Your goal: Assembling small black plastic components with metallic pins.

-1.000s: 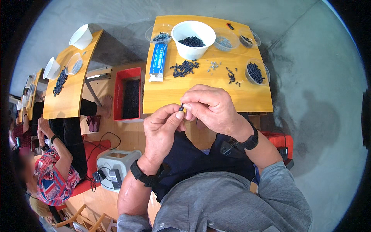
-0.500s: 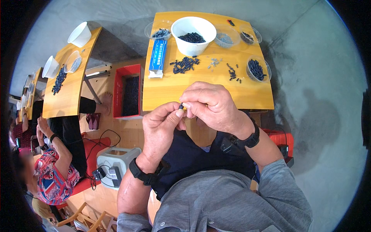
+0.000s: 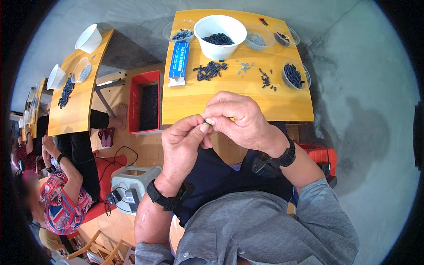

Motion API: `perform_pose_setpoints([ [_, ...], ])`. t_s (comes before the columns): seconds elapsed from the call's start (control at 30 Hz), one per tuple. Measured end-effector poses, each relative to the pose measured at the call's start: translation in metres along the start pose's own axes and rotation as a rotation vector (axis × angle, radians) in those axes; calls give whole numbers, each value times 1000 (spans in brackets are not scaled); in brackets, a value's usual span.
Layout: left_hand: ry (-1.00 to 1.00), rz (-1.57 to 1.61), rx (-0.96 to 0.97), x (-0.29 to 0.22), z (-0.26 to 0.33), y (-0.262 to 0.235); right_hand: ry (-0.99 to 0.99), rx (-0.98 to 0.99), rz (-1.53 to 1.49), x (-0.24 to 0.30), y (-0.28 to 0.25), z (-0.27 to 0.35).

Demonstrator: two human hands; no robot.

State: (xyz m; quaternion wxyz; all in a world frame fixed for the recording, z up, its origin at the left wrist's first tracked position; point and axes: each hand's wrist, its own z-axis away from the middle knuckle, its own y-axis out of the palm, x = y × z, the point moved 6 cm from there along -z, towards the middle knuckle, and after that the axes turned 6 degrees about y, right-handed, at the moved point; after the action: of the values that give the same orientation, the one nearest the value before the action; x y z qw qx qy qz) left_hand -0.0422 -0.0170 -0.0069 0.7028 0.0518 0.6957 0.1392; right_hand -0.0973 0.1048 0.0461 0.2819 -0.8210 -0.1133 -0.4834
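Note:
My left hand [image 3: 183,141] and my right hand [image 3: 240,119] meet just in front of the yellow table [image 3: 194,104]. Their fingertips pinch one tiny dark part [image 3: 206,120] between them; most of it is hidden by the fingers. Both wrists wear black bands. On the table lie a loose pile of small dark parts [image 3: 210,70], a white bowl [image 3: 220,32] holding more dark parts, and a blue box [image 3: 179,62].
Clear plastic dishes [image 3: 294,76] with dark parts stand at the table's right and back. A red bin [image 3: 145,101] sits on the floor to the left. Another person [image 3: 62,194] sits at a second yellow table [image 3: 75,104] on the left. A grey device [image 3: 132,185] stands below.
Both hands stay joined on the small part; fingers have shifted only slightly. The table and its items keep their places.

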Motion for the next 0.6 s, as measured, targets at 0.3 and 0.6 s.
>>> perform_pose_setpoints([
  [0.3,-59,-28,24,7,4,6,67,-66,-34,-3,3,17],
  [0.6,-89,-39,52,5,4,9,409,96,-266,-24,-2,19],
])
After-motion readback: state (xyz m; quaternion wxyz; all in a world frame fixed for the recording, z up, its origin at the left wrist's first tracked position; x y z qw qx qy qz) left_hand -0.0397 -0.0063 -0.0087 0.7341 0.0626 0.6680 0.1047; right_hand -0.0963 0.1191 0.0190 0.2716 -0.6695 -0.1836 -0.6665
